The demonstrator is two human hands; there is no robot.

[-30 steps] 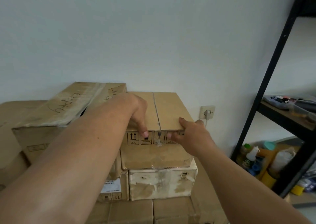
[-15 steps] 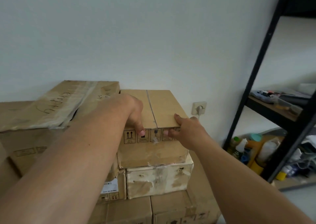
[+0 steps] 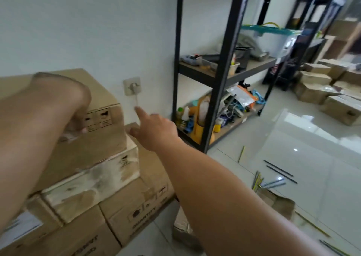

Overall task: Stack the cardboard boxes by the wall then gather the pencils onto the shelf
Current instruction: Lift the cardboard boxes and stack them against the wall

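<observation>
Evidently the box half of the job is close to finished. The top cardboard box (image 3: pixel 105 138) sits on a scuffed white box (image 3: pixel 93 179), which in turn rests on brown cartons (image 3: pixel 136 207), and the whole stack stands hard against the wall (image 3: pixel 78 31). The left hand (image 3: pixel 66 107) has its fingers (image 3: pixel 83 130) hooked over that top box's front edge, gripping it (the view is smeared there, so the thumb is lost to me). The right hand (image 3: pixel 156 132) is just beside the box's corner and holds nothing: its index finger points straight toward the wall socket (image 3: pixel 132 85) and the other fingers are loosely bent.

What is left, as I judge it: a torn cardboard box (image 3: pixel 277 203) lies on the tiled floor (image 3: pixel 293 138), apart from the stack, and more cartons (image 3: pixel 316 87) sit across the room. Whether those belong to the job I cannot tell.

The second half looks untouched. The pencils (image 3: pixel 257 179) lie scattered on the floor in front of the black metal shelf (image 3: pixel 220 74). I can make out none on its cluttered boards.
</observation>
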